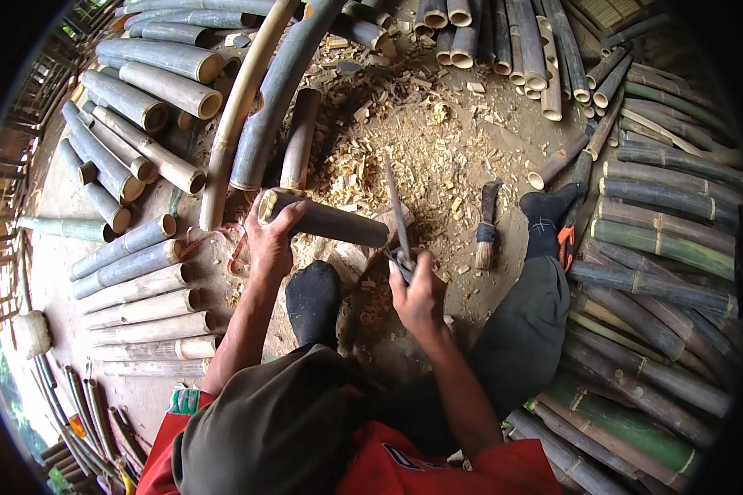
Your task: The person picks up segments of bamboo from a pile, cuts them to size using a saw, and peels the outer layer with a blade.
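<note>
Looks like a rustic bamboo workshop, open to daylight at the lower left. Shown as such by cut bamboo lengths (664, 245) laid side by side along the right, more bamboo tubes (153, 331) in rows on the left, and pale shavings (437, 115) strewn over the bare floor (508, 144) between. Told also by a knife (397, 202) in use there, a bristle-ended tool (486, 227) and a slatted wall (4, 181).

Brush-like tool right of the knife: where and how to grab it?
Likely by its dark handle, from above, with the right hand once free of the knife: the slim handle points to the far side, the pale bristly end nearer.
</note>
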Available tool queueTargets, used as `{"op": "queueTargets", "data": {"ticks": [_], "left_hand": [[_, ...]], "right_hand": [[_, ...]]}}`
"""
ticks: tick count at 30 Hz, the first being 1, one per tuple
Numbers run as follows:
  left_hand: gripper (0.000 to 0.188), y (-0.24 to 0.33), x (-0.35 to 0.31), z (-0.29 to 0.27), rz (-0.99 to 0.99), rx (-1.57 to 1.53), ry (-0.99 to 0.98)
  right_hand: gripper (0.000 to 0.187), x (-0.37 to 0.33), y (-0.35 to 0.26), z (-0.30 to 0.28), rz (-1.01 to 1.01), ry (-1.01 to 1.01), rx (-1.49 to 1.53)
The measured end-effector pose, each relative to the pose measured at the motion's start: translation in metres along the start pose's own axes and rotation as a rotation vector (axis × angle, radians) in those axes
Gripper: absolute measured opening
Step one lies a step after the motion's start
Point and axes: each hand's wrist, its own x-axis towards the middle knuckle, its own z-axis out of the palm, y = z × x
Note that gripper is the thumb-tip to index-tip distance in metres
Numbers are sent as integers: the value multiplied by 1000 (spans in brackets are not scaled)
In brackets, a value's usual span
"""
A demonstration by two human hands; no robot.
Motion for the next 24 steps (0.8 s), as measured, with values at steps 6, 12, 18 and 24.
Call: {"op": "queueTargets", "data": {"ticks": [6, 12, 18, 24], "left_hand": [[33, 12, 4, -2, 11, 107, -40], [35, 2, 4, -5, 35, 125, 29], [33, 16, 1, -1, 108, 219, -102], [43, 12, -1, -10, 44, 99, -222]], "right_hand": [[35, 8, -3, 2, 123, -172, -67], [33, -1, -13, 4, -45, 115, 192], [36, 5, -14, 6, 49, -113, -78], [39, -1, -16, 4, 45, -27, 61]]}}
